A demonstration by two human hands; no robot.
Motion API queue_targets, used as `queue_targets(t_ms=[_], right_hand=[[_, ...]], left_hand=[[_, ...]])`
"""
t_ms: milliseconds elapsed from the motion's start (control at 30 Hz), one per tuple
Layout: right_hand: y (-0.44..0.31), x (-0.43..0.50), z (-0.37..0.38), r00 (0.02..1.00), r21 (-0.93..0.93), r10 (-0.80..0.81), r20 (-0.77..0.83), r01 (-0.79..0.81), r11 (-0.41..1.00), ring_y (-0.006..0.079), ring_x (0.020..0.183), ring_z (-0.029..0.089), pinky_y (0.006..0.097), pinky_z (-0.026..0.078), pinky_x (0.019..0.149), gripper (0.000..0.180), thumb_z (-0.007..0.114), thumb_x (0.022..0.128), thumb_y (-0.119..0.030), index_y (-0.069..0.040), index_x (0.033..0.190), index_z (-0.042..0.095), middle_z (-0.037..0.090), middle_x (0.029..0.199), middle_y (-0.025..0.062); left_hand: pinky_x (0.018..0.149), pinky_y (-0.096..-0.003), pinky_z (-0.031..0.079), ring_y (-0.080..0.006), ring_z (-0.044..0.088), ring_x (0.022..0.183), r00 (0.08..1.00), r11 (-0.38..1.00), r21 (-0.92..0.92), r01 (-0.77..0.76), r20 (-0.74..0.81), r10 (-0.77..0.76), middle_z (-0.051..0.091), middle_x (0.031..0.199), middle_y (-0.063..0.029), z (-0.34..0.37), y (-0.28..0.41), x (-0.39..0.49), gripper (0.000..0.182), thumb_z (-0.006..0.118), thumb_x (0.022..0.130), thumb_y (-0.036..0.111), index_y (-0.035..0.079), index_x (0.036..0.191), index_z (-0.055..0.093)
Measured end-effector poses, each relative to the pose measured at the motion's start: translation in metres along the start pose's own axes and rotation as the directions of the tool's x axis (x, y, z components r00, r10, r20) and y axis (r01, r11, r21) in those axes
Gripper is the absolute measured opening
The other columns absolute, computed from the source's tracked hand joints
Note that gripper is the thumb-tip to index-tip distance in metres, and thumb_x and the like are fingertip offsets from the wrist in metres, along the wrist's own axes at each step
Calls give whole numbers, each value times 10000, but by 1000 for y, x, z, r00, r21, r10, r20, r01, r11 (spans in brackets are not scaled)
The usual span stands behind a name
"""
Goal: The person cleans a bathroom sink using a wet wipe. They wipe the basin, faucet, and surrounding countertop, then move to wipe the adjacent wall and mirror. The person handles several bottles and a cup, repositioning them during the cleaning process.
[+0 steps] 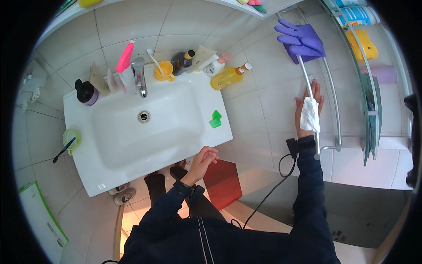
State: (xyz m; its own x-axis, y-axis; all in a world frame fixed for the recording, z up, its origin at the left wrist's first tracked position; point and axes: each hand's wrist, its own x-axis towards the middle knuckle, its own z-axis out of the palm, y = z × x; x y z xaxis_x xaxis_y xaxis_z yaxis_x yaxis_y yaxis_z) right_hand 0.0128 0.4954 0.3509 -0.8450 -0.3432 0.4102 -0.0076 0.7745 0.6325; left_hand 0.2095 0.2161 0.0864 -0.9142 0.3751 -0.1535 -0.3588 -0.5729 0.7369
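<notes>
My right hand [310, 105] reaches up behind a metal towel rail [305, 74], its palm side towards the tiled wall. At the fingers there is something thin and clear, perhaps a plastic sheet or cloth; its kind is unclear. A folded white cloth [310, 115] hangs on the rail in front of the hand. Above it, purple rubber gloves [301, 41] hang over the rail. My left hand [203, 161] is just off the front edge of the white washbasin [148, 150], fingers loosely curled, holding nothing that shows. A green plastic or soap piece [216, 119] lies on the basin's right rim.
Along the basin's back stand a pink-topped spray bottle [125, 64], a faucet [139, 77], an orange cup [164, 71] and several bottles. A green cup [71, 140] is at the left. Glass shelves [371, 95] are at the right. A black cable [268, 194] hangs from my right wrist.
</notes>
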Motion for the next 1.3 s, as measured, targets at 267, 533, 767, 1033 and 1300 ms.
queue_targets(t_ms=[267, 533, 767, 1033, 1300], right_hand=[[-140, -3, 149, 904, -353, -217, 369, 352, 867, 234, 1600, 150, 389, 110, 1289, 865, 554, 997, -468, -31, 1649, 191, 172, 1735, 91], [-120, -127, 146, 706, -129, -461, 537, 609, 783, 195, 1609, 86, 384, 14, 1300, 893, 573, 978, -446, -50, 1658, 152, 103, 1751, 58], [-15, -42, 28, 968, 154, -30, 248, -9, 988, 248, 1586, 203, 389, 158, 1282, 848, 668, 939, -206, -11, 1632, 220, 215, 1720, 103], [-95, 38, 82, 932, -313, -236, 274, 319, 895, 238, 1601, 139, 380, 104, 1290, 855, 616, 959, -453, -24, 1620, 285, 220, 1717, 113], [-174, -58, 221, 753, -173, -499, 428, 610, 773, 217, 1599, 140, 391, 79, 1296, 847, 574, 979, -425, -52, 1646, 210, 204, 1725, 72]], left_hand=[[843, -278, 463, -136, 628, 923, 994, 997, 2, 72, -81, -72, 675, 1020, -48, -12, -21, 3, 211, 505, 1072, 203, 60, 1195, 598], [844, -260, 464, -114, 616, 925, 1000, 1000, 13, 26, -6, -26, 673, 1026, -32, -9, 2, 3, 188, 482, 1076, 175, 79, 1183, 602], [858, -272, 483, -119, 619, 934, 990, 991, 131, 6, 140, -25, 673, 1027, -43, 21, 19, 21, 184, 514, 1069, 172, 51, 1181, 597], [907, -290, 485, -127, 612, 1008, 980, 984, 166, 69, 172, -98, 662, 1081, -49, 9, -1, 19, 201, 506, 1090, 185, 47, 1212, 586], [963, -319, 499, -160, 629, 1028, 976, 974, 197, 112, 164, -146, 659, 1086, -74, -23, -18, 4, 215, 506, 1098, 171, 7, 1218, 577]])
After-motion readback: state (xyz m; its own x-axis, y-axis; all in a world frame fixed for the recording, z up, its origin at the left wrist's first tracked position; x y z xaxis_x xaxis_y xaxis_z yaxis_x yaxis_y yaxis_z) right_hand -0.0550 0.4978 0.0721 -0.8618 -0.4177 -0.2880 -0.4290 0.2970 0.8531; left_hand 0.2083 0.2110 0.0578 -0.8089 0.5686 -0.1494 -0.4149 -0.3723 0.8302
